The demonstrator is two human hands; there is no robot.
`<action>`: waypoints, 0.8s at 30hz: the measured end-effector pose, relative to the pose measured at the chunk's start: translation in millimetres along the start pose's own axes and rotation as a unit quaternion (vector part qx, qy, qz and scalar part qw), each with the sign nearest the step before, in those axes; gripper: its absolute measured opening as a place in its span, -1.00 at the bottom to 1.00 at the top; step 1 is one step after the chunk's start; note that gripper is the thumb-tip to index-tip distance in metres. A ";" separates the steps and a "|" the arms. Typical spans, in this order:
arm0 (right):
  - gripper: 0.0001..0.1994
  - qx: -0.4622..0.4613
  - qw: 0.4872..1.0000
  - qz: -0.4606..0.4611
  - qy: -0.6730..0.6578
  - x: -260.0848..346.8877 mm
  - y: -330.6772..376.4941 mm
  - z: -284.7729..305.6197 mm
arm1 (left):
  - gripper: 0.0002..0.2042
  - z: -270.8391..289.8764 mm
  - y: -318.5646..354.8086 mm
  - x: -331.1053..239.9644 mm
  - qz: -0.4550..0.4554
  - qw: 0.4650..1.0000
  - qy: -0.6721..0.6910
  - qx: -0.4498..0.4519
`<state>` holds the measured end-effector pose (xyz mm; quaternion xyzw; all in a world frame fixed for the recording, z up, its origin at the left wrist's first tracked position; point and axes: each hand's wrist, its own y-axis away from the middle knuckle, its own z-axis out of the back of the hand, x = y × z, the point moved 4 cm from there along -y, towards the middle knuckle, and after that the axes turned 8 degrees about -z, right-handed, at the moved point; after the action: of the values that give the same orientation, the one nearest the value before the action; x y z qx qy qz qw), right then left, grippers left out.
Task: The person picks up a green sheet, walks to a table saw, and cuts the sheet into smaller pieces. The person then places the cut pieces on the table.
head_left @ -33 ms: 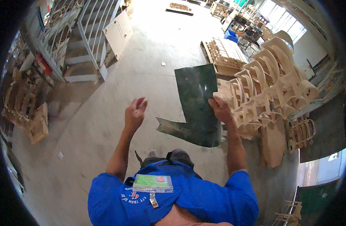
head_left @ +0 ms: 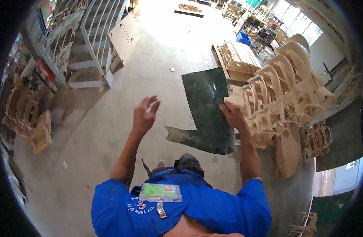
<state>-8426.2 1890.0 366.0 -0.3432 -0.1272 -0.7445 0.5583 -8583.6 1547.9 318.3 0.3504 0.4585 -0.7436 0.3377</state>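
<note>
The left hand (head_left: 146,114), empty, fingers loosely bent, has shifted slightly nearer the dark green sheet (head_left: 207,98), which the right hand (head_left: 232,115) alone still grips by its right edge above the grey floor (head_left: 90,138), left of pale wooden frames (head_left: 304,83).

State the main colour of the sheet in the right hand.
The sheet is mainly dark green; the head view shows it.

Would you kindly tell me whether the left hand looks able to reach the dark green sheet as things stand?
Probably yes: the left hand looks empty, nothing shows between it and the dark green sheet, and the right hand holds only the sheet's right edge.
</note>
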 end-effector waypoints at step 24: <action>-0.08 0.023 0.787 -0.368 -0.494 -312.3 -829.5 -243.5 | -0.61 -164.1 -845.0 297.6 -0.078 0.995 0.001 -0.057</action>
<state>-9234.0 2268.5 144.5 -0.5782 -0.5195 -0.6194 0.1103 -9401.5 1941.8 392.5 0.2948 0.5267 -0.7396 0.2978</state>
